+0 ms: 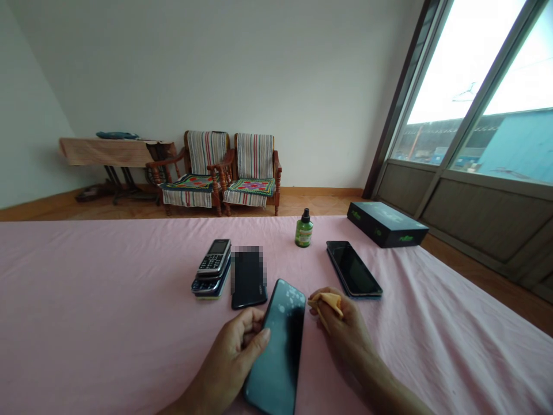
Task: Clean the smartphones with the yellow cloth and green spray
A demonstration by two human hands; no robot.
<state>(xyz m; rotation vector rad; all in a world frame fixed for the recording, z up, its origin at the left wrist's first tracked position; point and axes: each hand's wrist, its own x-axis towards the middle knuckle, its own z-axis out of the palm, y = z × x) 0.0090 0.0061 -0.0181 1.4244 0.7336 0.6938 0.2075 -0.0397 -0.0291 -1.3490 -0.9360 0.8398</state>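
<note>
And here, front and centre: left hand (228, 360) wrapped around the long edge of a dark smartphone (279, 351), fingers curled against its side, glass facing up and tilted, pale smudges near the top end! Right hand (345, 340) just beside it, fingertips (317, 305) in a narrow pinch on a crumpled yellow cloth (328, 302), cloth close to the glass but apart from it. Smartphone held low over a pink sheet (86, 294), lower end reaching the bottom of the view.

Just ahead on the sheet: a stack of keypad phones (213, 268), right beside a black phone (248, 282) with its top end pixelated. Farther right, a black touchscreen phone (353, 270) lying flat, blue edge showing. Beyond those, a small green bottle (304, 230) standing upright under a black cap, and a dark box (386, 226) with green lettering near the far corner.

Well back against the wall, two wooden armchairs (228, 173) with striped covers and bright embroidered seats, right next to a table (108, 151) draped in tan fabric. Off to the right, a tall window (462, 86) blazing with daylight.
</note>
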